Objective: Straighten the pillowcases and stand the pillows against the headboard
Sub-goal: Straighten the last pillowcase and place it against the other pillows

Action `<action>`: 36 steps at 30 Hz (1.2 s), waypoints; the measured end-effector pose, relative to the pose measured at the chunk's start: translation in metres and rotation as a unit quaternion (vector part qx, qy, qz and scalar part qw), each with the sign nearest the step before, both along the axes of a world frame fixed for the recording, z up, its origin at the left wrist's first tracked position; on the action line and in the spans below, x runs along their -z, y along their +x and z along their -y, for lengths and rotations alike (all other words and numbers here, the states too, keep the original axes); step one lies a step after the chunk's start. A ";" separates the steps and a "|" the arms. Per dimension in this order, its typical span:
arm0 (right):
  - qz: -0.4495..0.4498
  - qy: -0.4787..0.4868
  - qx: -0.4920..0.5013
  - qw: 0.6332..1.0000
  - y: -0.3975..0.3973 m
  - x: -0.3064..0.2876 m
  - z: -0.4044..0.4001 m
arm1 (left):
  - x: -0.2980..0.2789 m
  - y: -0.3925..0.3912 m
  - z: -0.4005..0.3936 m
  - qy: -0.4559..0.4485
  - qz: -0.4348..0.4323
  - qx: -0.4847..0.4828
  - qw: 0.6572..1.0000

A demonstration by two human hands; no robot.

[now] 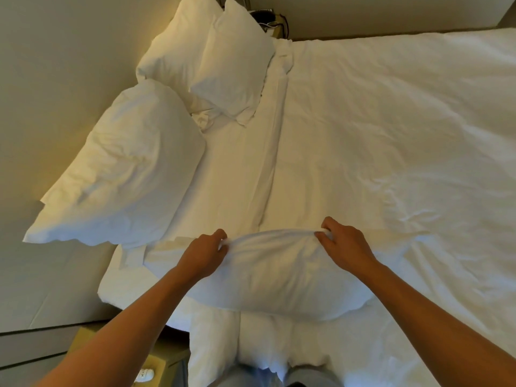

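The left hand [205,254] and right hand [342,247] each pinch the far edge of the near pillow [276,277], which lies at the bed's [391,135] near edge. Uneven tugging could drag it off or bunch the case. I count four pillows; three, apparently, already lean against the headboard [55,65]

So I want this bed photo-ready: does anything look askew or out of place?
Yes. The pillow near the bed's corner leans tilted and creased against the headboard, its lower corner hanging past the mattress edge. A bunched wad of fabric sits below the two far pillows. Both hands, left and right, pinch the fourth pillow.
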State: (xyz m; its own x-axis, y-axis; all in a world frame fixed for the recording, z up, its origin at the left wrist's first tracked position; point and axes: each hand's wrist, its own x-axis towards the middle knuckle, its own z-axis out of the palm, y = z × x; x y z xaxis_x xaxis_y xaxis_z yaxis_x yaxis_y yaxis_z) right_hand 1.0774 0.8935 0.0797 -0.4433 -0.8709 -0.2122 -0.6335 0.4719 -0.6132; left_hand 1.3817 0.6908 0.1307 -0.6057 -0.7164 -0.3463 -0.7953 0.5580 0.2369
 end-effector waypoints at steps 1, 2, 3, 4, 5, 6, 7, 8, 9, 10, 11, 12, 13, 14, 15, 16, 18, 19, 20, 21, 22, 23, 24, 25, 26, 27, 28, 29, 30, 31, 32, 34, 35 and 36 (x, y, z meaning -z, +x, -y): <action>0.016 0.001 0.002 1.000 -0.004 0.001 0.001 | 0.001 -0.001 0.003 0.003 -0.006 -0.008 1.000; 0.032 0.002 0.003 0.999 -0.007 0.001 0.001 | 0.001 -0.001 0.005 0.008 -0.010 -0.015 1.000; 0.042 0.003 0.002 0.999 -0.009 0.001 0.002 | 0.002 -0.002 0.007 0.014 -0.010 -0.020 1.000; 0.046 0.008 -0.002 0.999 -0.011 0.001 0.003 | 0.002 -0.003 0.008 0.021 -0.004 -0.021 1.000; 0.046 0.013 -0.006 0.999 -0.011 0.001 0.005 | 0.001 -0.003 0.008 0.025 0.004 -0.022 0.999; 0.044 0.018 -0.005 0.999 -0.011 0.000 0.006 | 0.001 -0.004 0.007 0.028 0.011 -0.022 0.999; 0.044 0.019 0.001 0.999 -0.011 -0.001 0.007 | 0.000 -0.004 0.006 0.028 0.012 -0.024 0.999; 0.047 0.014 0.009 0.999 -0.010 -0.002 0.008 | 0.000 -0.003 0.004 0.027 0.010 -0.028 0.999; 0.053 0.006 0.017 0.998 -0.009 -0.003 0.009 | 0.000 -0.003 0.003 0.025 0.006 -0.033 0.999; 0.059 -0.003 0.024 0.998 -0.007 -0.005 0.009 | -0.002 -0.002 0.001 0.019 -0.001 -0.039 0.999; 0.063 -0.012 0.030 0.997 -0.005 -0.006 0.009 | -0.003 -0.002 0.001 0.013 -0.010 -0.044 0.999; 0.066 -0.018 0.034 0.997 -0.002 -0.007 0.009 | -0.005 0.000 0.000 0.009 -0.019 -0.049 0.999; 0.068 -0.019 0.035 0.997 0.001 -0.008 0.009 | -0.007 0.000 -0.001 0.006 -0.026 -0.053 0.998; 0.067 -0.017 0.034 0.997 0.003 -0.009 0.009 | -0.008 0.001 -0.001 0.002 -0.029 -0.056 0.998; 0.064 -0.016 0.031 0.997 0.004 -0.009 0.010 | -0.009 0.001 0.000 -0.002 -0.032 -0.058 0.998; 0.060 -0.016 0.027 0.998 0.003 -0.009 0.010 | -0.009 0.001 0.001 -0.003 -0.033 -0.060 0.998; 0.046 -0.021 0.025 0.998 0.001 -0.012 0.015 | -0.010 0.001 0.003 -0.008 -0.030 -0.063 0.998; 0.039 -0.029 0.027 0.998 0.000 -0.014 0.019 | -0.012 0.000 0.004 -0.012 -0.031 -0.067 0.997; 0.034 -0.037 0.030 0.998 -0.001 -0.017 0.023 | -0.014 0.001 0.006 -0.016 -0.037 -0.072 0.997; 0.028 -0.047 0.032 0.998 -0.002 -0.020 0.029 | -0.016 0.001 0.008 -0.020 -0.047 -0.078 0.996; 0.018 -0.055 0.033 0.998 -0.002 -0.024 0.036 | -0.020 0.002 0.010 -0.025 -0.057 -0.085 0.994; 0.010 -0.064 0.033 0.997 -0.002 -0.029 0.044 | -0.025 0.003 0.012 -0.033 -0.065 -0.090 0.993; 0.004 -0.074 0.032 0.997 -0.002 -0.033 0.053 | -0.030 0.005 0.014 -0.041 -0.073 -0.094 0.992; -0.001 -0.084 0.030 0.996 -0.003 -0.038 0.063 | -0.035 0.008 0.016 -0.049 -0.083 -0.099 0.990; -0.006 -0.097 0.027 0.995 -0.003 -0.043 0.073 | -0.041 0.012 0.017 -0.056 -0.091 -0.108 0.988; -0.011 -0.111 0.022 0.993 -0.002 -0.049 0.084 | -0.048 0.017 0.017 -0.065 -0.097 -0.118 0.986; -0.014 -0.126 0.017 0.992 0.000 -0.055 0.094 | -0.054 0.022 0.017 -0.076 -0.100 -0.125 0.984; -0.017 -0.141 0.012 0.990 0.001 -0.060 0.105 | -0.060 0.028 0.018 -0.088 -0.099 -0.132 0.982; -0.021 -0.154 0.007 0.988 0.003 -0.066 0.115 | -0.067 0.033 0.019 -0.099 -0.097 -0.138 0.981; -0.026 -0.165 0.002 0.986 0.006 -0.072 0.126 | -0.073 0.038 0.019 -0.108 -0.094 -0.145 0.979; -0.030 -0.176 -0.004 0.984 0.008 -0.078 0.136 | -0.079 0.042 0.020 -0.114 -0.091 -0.153 0.977; -0.040 -0.200 -0.019 0.979 0.015 -0.090 0.157 | -0.090 0.049 0.020 -0.121 -0.091 -0.173 0.973; -0.047 -0.215 -0.026 0.975 0.018 -0.096 0.167 | -0.094 0.052 0.021 -0.124 -0.094 -0.184 0.971; -0.056 -0.228 -0.031 0.972 0.021 -0.102 0.176 | -0.098 0.055 0.022 -0.128 -0.098 -0.192 0.968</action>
State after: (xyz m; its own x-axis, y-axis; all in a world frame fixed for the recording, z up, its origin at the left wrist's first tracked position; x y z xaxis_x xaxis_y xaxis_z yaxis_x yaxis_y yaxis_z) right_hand 1.0984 0.7172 0.1819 -0.3849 -0.8892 0.2472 -0.7264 0.1266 -0.6756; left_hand 1.4370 0.6692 0.2287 -0.3130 -0.9492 -0.0334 -0.9097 0.2895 0.2977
